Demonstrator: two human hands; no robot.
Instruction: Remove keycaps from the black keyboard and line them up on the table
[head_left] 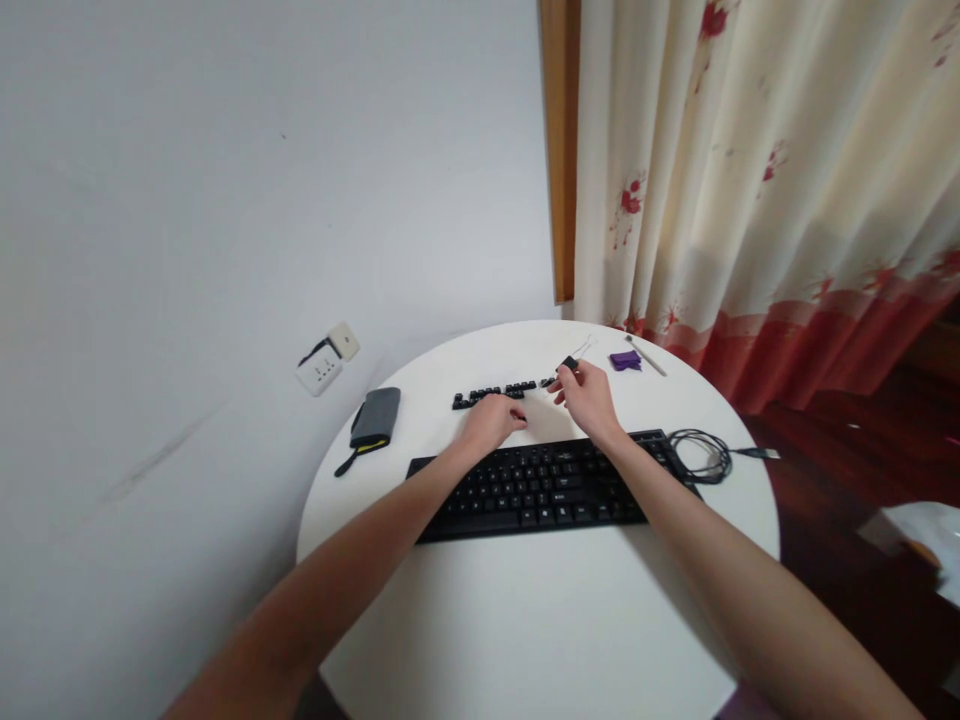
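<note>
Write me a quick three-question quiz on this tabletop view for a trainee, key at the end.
1. True or false: the coiled USB cable lies by the right end of the computer keyboard.
2. What lies closest to the purple cloth? A) wall socket B) brush C) wooden trim
3. Fill in: the hand nearer the grey pouch is the ____ hand.

Key:
1. True
2. B
3. Left: the left hand is nearer.
</note>
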